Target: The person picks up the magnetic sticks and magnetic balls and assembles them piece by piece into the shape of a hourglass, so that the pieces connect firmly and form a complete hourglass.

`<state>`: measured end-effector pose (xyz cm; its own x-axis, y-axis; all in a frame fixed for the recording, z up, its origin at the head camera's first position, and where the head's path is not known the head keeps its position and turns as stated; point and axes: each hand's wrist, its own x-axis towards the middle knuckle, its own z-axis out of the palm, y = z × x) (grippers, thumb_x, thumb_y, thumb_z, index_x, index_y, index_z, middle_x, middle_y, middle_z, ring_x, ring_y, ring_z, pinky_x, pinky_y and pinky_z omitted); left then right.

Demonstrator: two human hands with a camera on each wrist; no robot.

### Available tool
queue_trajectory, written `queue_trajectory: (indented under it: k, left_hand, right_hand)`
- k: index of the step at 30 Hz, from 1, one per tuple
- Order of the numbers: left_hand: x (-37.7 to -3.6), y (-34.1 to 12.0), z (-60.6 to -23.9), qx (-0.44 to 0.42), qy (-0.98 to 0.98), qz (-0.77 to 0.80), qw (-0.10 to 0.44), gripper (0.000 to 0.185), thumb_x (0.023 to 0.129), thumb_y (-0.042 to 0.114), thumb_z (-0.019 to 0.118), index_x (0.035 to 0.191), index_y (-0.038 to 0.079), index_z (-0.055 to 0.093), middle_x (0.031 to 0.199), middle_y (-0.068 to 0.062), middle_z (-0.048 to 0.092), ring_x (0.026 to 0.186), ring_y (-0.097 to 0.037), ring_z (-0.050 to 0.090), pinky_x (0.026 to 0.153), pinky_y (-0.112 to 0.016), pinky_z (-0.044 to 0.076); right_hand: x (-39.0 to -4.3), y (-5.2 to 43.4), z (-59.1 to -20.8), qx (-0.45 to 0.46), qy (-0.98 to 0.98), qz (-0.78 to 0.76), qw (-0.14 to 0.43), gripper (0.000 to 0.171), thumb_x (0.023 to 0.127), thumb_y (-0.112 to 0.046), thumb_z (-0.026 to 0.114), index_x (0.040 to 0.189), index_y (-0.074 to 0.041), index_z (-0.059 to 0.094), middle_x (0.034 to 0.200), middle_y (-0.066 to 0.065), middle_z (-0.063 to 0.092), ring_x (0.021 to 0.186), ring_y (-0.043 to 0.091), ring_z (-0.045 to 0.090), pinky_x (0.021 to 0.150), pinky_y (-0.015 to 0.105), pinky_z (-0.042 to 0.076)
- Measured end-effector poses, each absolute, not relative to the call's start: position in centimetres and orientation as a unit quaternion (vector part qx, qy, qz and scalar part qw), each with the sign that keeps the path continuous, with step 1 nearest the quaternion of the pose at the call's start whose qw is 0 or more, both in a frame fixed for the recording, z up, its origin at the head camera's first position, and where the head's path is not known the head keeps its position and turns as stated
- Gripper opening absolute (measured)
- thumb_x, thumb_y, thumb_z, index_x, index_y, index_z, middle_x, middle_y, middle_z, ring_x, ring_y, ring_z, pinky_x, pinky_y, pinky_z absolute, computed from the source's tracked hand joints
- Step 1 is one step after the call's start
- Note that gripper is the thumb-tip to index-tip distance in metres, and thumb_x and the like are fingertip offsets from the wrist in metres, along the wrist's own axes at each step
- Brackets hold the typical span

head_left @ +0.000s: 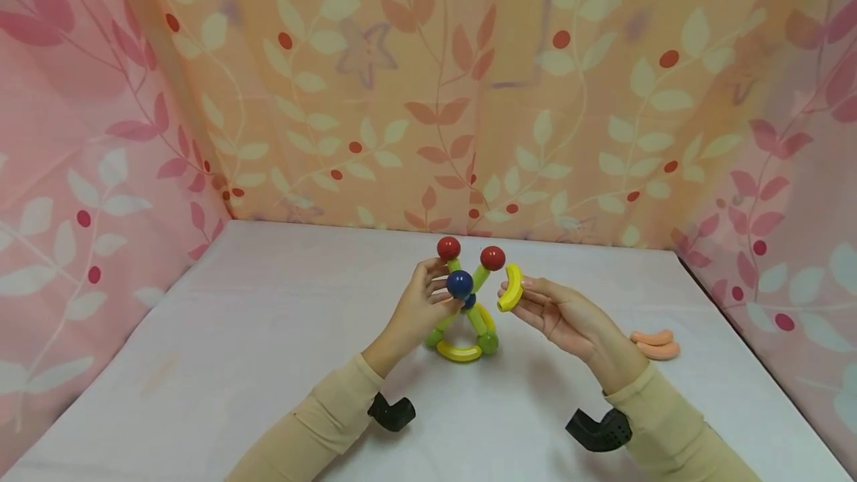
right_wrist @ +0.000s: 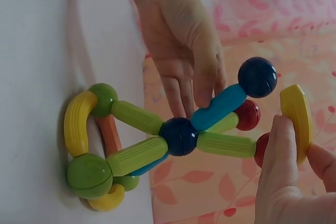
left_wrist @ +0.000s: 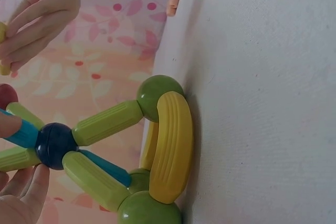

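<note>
A magnetic ball-and-rod model stands on the table, its base made of green balls [right_wrist: 90, 176] joined by curved rods, yellow [left_wrist: 176, 148] and orange [right_wrist: 108, 135]. Straight light green rods [right_wrist: 137, 156] rise from there to a dark blue centre ball [right_wrist: 181, 136]. Above it, more rods carry two red balls [head_left: 492, 258] and a dark blue ball [head_left: 460, 284]. My left hand [head_left: 416, 307] holds the model by its upper blue rod [right_wrist: 223, 109], thumb against it. Between thumb and fingers my right hand [head_left: 562, 318] pinches a loose yellow curved rod [head_left: 512, 288], just right of the model's top.
Two orange curved rods [head_left: 659, 349] lie side by side on the white table [head_left: 268, 303], beyond my right wrist. Patterned cloth walls [head_left: 402, 95] enclose the back and both sides. A black device [head_left: 599, 430] is strapped under each forearm.
</note>
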<state>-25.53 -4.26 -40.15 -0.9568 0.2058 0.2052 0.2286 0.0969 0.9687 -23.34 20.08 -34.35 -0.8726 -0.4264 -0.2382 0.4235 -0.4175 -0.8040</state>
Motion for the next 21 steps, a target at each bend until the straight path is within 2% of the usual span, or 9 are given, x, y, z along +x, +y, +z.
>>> queue_trajectory:
  k: [6,12,15,19,21]
  left_hand:
    - [-25.5,-4.3,-40.2,-0.148,-0.739,-0.658,0.009,0.067,0.089,0.006,0.073,0.144,0.005,0.035,0.144,-0.017,0.049,0.129,-0.034,0.054,0.109,-0.047,0.047]
    - [-25.6,-4.2,-40.5,-0.150,-0.742,-0.653,0.012,0.067,0.088,0.008,0.074,0.143,0.006,0.036,0.144,-0.017,0.051,0.128,-0.034,0.055,0.107,-0.046,0.048]
    - [-25.6,-4.2,-40.5,-0.148,-0.743,-0.653,0.011,0.067,0.089,0.008,0.074,0.144,0.007,0.036,0.144,-0.017,0.050,0.128,-0.033,0.055,0.107,-0.045,0.048]
    - [-25.6,-4.3,-40.4,-0.146,-0.741,-0.655,0.011,0.064,0.088,0.008,0.074,0.140,0.005,0.036,0.143,-0.017,0.050,0.129,-0.033,0.055,0.107,-0.043,0.049]
    - [-25.5,-4.4,-40.2,-0.142,-0.742,-0.655,0.012,0.060,0.088,0.009,0.075,0.135,0.004,0.038,0.140,-0.017,0.051,0.129,-0.033,0.056,0.105,-0.041,0.050]
  right_hand:
    - [-23.4,19.5,-34.4,0.005,0.472,-0.843,0.257,0.014,0.103,-0.013,0.053,0.109,-0.007,0.065,0.107,0.007,0.074,0.101,0.017,0.073,0.090,0.027,0.057]
    - [-23.2,19.1,-34.7,0.013,0.464,-0.848,0.257,0.014,0.103,-0.013,0.053,0.107,-0.006,0.065,0.108,0.006,0.072,0.101,0.016,0.072,0.090,0.027,0.057]
    - [-23.1,18.9,-34.8,0.018,0.468,-0.847,0.250,0.019,0.102,-0.013,0.056,0.118,-0.005,0.057,0.111,0.006,0.069,0.102,0.014,0.071,0.092,0.026,0.056]
    - [-23.1,18.5,-34.6,0.013,0.493,-0.836,0.242,0.051,0.101,-0.015,0.058,0.144,-0.002,0.035,0.117,0.004,0.062,0.104,0.011,0.067,0.094,0.023,0.055]
    - [-23.1,18.3,-34.5,0.010,0.499,-0.833,0.241,0.063,0.100,-0.015,0.058,0.151,-0.001,0.024,0.120,0.004,0.061,0.105,0.011,0.067,0.094,0.023,0.055]
